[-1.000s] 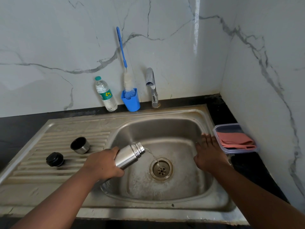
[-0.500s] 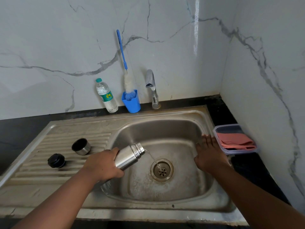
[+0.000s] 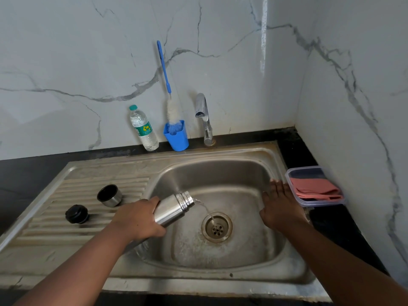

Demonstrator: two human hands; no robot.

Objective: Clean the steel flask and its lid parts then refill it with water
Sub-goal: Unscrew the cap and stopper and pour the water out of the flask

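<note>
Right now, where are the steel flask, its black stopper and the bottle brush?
steel flask [image 3: 173, 209], head view, on its bare body.
black stopper [image 3: 76, 214], head view, on its top.
bottle brush [image 3: 163, 66], head view, on its blue handle.

open basin [image 3: 220, 173], tap [image 3: 204, 118] behind

Steel flask [image 3: 171, 210]: lidless, tilted mouth-down toward drain, over sink basin, thin water stream [image 3: 206, 209] running from mouth. Steel cup lid [image 3: 109, 195]: on its side on drainboard, dark inside showing. Black stopper [image 3: 76, 214]: upright on drainboard, just left of cup lid, apart from it.
</note>
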